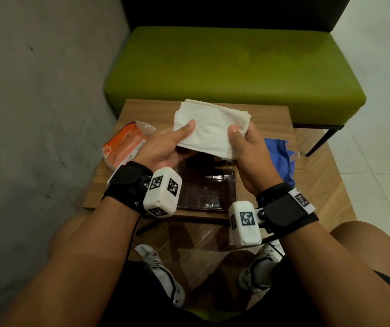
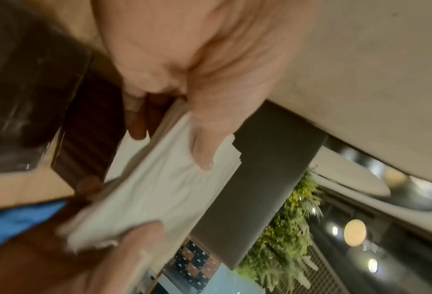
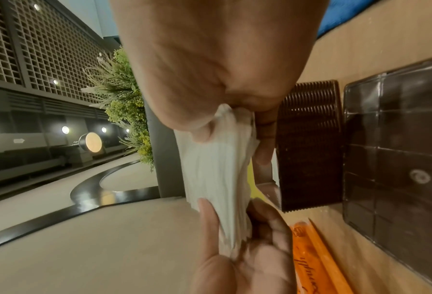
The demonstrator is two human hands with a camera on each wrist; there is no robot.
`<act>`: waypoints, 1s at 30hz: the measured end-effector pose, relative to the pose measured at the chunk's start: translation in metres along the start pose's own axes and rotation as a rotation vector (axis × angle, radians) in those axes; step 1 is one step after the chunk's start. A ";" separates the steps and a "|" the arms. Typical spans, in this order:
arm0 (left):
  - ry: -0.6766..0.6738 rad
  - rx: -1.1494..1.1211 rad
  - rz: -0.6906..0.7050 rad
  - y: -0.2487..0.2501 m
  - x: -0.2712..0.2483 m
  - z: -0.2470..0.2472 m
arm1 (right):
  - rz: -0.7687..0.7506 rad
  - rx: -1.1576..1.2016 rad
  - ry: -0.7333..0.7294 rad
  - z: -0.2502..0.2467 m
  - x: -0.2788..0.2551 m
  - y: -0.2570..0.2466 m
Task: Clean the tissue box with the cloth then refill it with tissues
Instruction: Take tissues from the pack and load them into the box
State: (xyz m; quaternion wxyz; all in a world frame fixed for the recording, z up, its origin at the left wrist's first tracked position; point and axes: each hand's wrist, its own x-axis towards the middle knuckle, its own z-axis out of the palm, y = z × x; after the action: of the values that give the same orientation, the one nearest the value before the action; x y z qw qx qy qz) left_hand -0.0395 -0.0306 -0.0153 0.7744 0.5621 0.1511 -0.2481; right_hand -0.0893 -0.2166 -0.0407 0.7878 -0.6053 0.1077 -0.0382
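Note:
Both hands hold a thick stack of white tissues (image 1: 210,128) in the air above the small wooden table (image 1: 272,119). My left hand (image 1: 170,145) pinches its left end, thumb on top, fingers underneath. My right hand (image 1: 243,142) pinches the right end the same way. The left wrist view shows the stack (image 2: 164,191) under my thumb. The dark brown ribbed tissue box (image 3: 310,143) stands on the table below the hands, mostly hidden in the head view. Its flat dark panel (image 1: 207,192) lies apart at the table's near edge. The blue cloth (image 1: 280,159) lies crumpled at the right.
An opened orange tissue packet (image 1: 125,145) lies on the table's left side. A green bench (image 1: 231,67) stands behind the table and a grey wall runs along the left. My knees and shoes are below the table's near edge.

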 end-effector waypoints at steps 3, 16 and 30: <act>0.092 -0.097 -0.149 0.001 0.000 0.006 | -0.129 -0.133 0.035 0.005 -0.001 0.004; 0.052 -0.247 -0.261 0.020 -0.014 0.014 | -0.807 -0.806 0.012 0.011 -0.006 -0.011; -0.090 0.129 -0.008 0.014 -0.004 0.003 | -0.756 -1.070 0.072 -0.002 0.011 -0.026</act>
State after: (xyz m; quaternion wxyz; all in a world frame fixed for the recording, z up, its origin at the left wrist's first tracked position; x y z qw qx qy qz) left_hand -0.0356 -0.0295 -0.0007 0.7415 0.5986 0.1023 -0.2855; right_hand -0.0777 -0.2277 -0.0178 0.3063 -0.9080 -0.0820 -0.2738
